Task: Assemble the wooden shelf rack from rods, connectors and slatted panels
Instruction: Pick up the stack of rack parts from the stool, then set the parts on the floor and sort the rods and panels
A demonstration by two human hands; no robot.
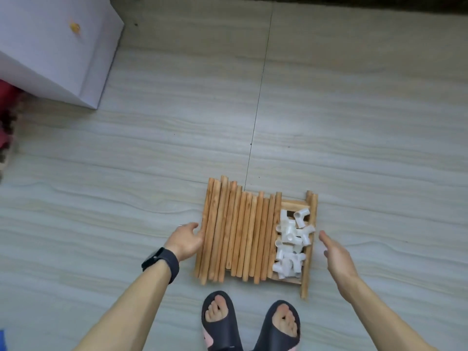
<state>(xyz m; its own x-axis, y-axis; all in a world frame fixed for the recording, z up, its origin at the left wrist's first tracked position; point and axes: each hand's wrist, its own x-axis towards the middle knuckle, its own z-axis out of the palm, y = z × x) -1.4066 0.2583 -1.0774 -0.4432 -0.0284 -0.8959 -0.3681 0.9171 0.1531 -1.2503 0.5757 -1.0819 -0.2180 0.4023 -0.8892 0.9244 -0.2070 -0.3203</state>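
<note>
We see round light-brown wooden rods [235, 231] side by side on slatted wooden panels [295, 204] on the grey tiled floor [354, 122] at 6 o'clock, with white plastic tube connectors [291, 247] heaped on the panels at the rods' 3 o'clock. Our left hand [184, 240] touches the rods' 9 o'clock edge, grip we cannot tell; our right hand [334, 252] is released, fingers straight, just beside the 3 o'clock edge.
</note>
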